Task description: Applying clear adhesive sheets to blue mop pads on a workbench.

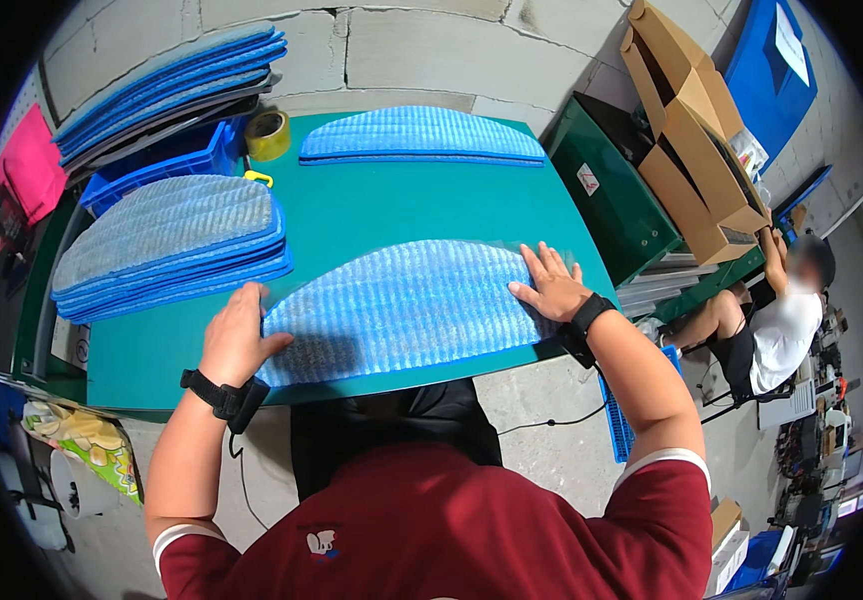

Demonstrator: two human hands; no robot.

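Note:
A half-moon mop pad (pixel 407 310), striped blue and grey, lies flat at the front edge of the green table, its straight side toward me. What looks like thin clear film shows around its rim. My left hand (pixel 239 338) rests at the pad's left end, fingers stretched forward, thumb apart on the pad's edge. On the pad's upper right end lies my right hand (pixel 555 287), open, fingers spread. Both wrists wear black straps. Left of this pad is a stack of similar pads (pixel 167 240); another small pile (pixel 422 137) lies at the table's far edge.
At the back left are a blue bin (pixel 167 165) beneath more stacked pads (pixel 172 90), a tape roll (pixel 268 136) and a yellow-handled tool (pixel 259 178). Open cardboard boxes (pixel 697 150) stand on a green cabinet (pixel 612 190) at right. Another person (pixel 787 325) sits beyond.

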